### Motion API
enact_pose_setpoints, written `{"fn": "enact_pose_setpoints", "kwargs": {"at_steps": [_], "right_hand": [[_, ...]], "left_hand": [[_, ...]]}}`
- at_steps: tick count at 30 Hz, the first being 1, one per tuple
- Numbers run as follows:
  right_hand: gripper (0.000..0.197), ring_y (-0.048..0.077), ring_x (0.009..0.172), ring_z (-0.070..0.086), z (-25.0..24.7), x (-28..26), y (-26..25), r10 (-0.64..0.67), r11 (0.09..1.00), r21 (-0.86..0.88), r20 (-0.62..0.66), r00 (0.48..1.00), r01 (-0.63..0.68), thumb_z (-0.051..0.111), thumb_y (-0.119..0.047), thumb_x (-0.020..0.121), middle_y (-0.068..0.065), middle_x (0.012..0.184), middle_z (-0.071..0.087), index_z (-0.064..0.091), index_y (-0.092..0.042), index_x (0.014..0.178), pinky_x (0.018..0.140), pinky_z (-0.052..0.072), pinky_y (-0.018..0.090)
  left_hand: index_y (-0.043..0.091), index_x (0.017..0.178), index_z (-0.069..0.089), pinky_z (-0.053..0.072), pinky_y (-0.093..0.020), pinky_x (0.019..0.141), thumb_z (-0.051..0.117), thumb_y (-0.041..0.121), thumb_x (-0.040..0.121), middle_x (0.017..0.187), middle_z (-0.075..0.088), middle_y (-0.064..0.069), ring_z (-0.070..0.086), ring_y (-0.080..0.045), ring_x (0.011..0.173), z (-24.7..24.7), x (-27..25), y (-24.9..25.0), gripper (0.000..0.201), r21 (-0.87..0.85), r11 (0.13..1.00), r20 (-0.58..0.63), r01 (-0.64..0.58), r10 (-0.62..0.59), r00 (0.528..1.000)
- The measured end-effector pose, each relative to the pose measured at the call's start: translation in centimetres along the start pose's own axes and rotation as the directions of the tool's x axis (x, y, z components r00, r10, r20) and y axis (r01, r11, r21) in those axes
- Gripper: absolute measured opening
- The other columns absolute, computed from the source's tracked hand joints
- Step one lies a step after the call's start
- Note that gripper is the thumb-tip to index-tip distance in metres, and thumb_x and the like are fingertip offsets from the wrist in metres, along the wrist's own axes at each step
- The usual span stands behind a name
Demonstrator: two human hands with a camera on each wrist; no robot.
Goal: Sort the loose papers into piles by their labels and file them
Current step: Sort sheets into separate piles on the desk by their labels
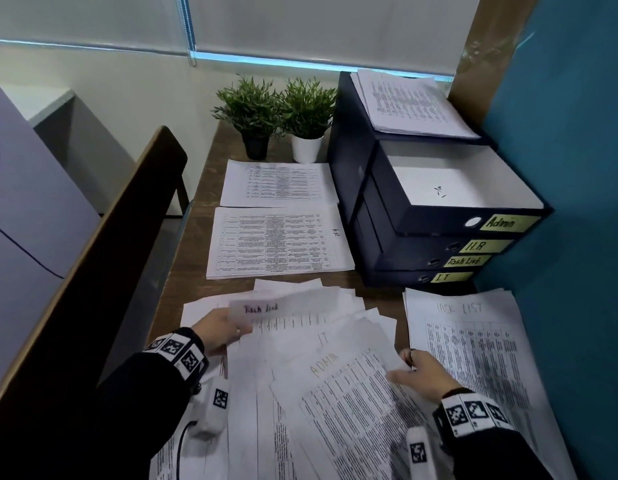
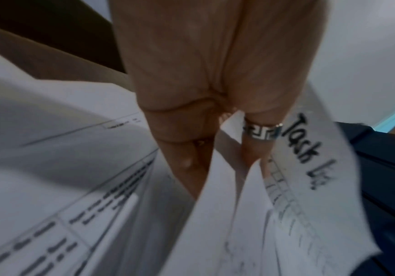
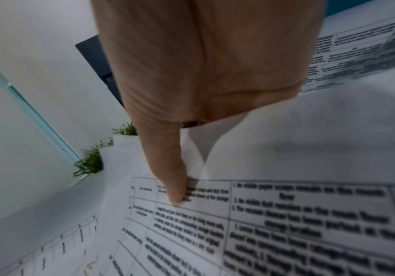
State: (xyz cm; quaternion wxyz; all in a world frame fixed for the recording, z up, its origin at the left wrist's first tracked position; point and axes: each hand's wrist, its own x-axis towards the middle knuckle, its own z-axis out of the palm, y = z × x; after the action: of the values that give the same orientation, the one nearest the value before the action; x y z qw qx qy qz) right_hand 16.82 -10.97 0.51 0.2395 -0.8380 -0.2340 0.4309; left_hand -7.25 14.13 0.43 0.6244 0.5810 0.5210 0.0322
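The left hand (image 1: 221, 330) pinches a "Task List" sheet (image 1: 283, 304) by its edge at 10 o'clock of the loose papers (image 1: 300, 393). The right hand (image 1: 423, 374) lies flat, fingers straight, on the "Admin" sheet (image 1: 349, 403) at 3 o'clock. Bare desk (image 1: 376, 282) shows at 12 o'clock, before the binders (image 1: 439, 237).

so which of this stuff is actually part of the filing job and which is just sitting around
Part of the job:
- loose papers fanned out in front
- Task List sheet held by left hand
- right hand on ADMIN sheet
- sorted TASK LIST pile and HR pile
- labelled box files

Just lying about:
- two potted plants
- roller blind
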Motion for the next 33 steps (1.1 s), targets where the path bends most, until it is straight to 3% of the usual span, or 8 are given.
{"fn": "enact_pose_setpoints", "kwargs": {"at_steps": [4,9,12,17,22,26,31,33], "right_hand": [[0.011,0.009,0.081,0.064,-0.6,-1.1,0.0,-0.027,0.993,0.118,0.003,1.0,0.027,0.066,-0.006,0.082,0.007,0.094,0.069,0.055,-0.004,0.086,0.057,0.045,0.008],[0.014,0.002,0.082,0.064,0.0,-1.3,-0.3,-0.086,0.984,0.162,0.049,0.995,0.077,0.07,-0.011,0.079,-0.006,0.09,0.069,0.06,-0.018,0.086,0.061,0.043,0.007],[0.027,0.004,0.086,0.064,1.0,-0.7,0.3,-0.102,0.967,0.237,0.043,0.994,0.089,0.071,-0.004,0.077,-0.005,0.094,0.067,0.06,-0.009,0.101,0.06,0.044,0.005],[0.029,0.014,0.11,0.052,2.1,0.6,0.6,-0.142,0.966,0.208,-0.057,0.988,0.151,0.079,-0.01,0.068,-0.011,0.118,0.046,0.058,-0.003,0.087,0.095,0.044,0.024],[0.068,0.023,0.099,0.058,1.9,1.0,0.8,-0.197,0.97,0.119,-0.119,0.973,0.211,0.083,-0.047,0.05,0.005,0.1,0.06,0.056,0.006,0.081,0.093,0.048,0.043],[0.033,0.02,0.107,0.056,1.9,0.3,-1.0,-0.19,0.965,0.154,-0.132,0.973,0.21,0.08,-0.013,0.068,0.001,0.109,0.055,0.056,-0.001,0.086,0.1,0.043,0.035],[0.031,0.012,0.115,0.046,2.0,0.5,-1.5,-0.188,0.96,0.189,-0.107,0.976,0.206,0.077,-0.017,0.072,-0.008,0.125,0.045,0.056,-0.009,0.094,0.106,0.032,0.028],[0.02,0.012,0.105,0.052,1.8,0.6,-1.6,-0.207,0.967,0.132,-0.102,0.973,0.22,0.077,-0.024,0.072,-0.006,0.114,0.052,0.064,-0.014,0.082,0.102,0.038,0.031]], "left_hand": [[0.012,0.095,0.07,0.038,-0.016,0.037,0.057,0.005,0.09,0.066,0.066,-0.003,0.054,-0.008,0.043,1.4,-0.9,-0.3,0.016,-0.033,0.999,0.138,0.022,-0.017,0.99],[0.009,0.097,0.066,0.048,-0.019,0.045,0.056,0.021,0.091,0.065,0.07,0.001,0.064,-0.009,0.052,3.2,-1.3,0.0,0.017,-0.072,0.996,0.347,0.061,-0.033,0.937],[0.014,0.101,0.067,0.056,-0.025,0.062,0.056,0.027,0.089,0.078,0.072,0.001,0.067,-0.011,0.068,3.8,-1.4,0.1,0.021,-0.013,0.996,0.406,0.089,-0.076,0.911],[0.009,0.109,0.066,0.05,-0.035,0.093,0.064,0.043,0.072,0.109,0.068,-0.01,0.065,-0.022,0.097,3.7,-1.4,0.9,0.05,0.101,0.994,0.491,0.044,-0.089,0.867],[0.01,0.093,0.068,0.053,-0.025,0.073,0.073,0.058,0.057,0.098,0.069,-0.01,0.067,-0.016,0.081,4.0,-1.1,1.6,0.061,0.072,0.997,0.513,0.008,-0.044,0.857],[0.015,0.102,0.063,0.048,-0.035,0.091,0.037,0.067,0.066,0.106,0.068,-0.005,0.063,-0.022,0.097,4.3,-1.0,2.2,0.068,0.018,0.998,0.516,0.057,-0.058,0.855],[0.013,0.114,0.063,0.034,-0.037,0.106,0.012,0.073,0.079,0.115,0.067,-0.006,0.058,-0.02,0.113,4.9,-0.4,2.3,0.087,0.006,0.995,0.593,0.095,-0.08,0.801],[0.009,0.106,0.069,0.039,-0.029,0.094,0.009,0.072,0.082,0.108,0.07,-0.006,0.062,-0.015,0.103,4.9,-0.6,2.7,0.09,0.065,0.995,0.581,0.079,-0.102,0.807]]}}
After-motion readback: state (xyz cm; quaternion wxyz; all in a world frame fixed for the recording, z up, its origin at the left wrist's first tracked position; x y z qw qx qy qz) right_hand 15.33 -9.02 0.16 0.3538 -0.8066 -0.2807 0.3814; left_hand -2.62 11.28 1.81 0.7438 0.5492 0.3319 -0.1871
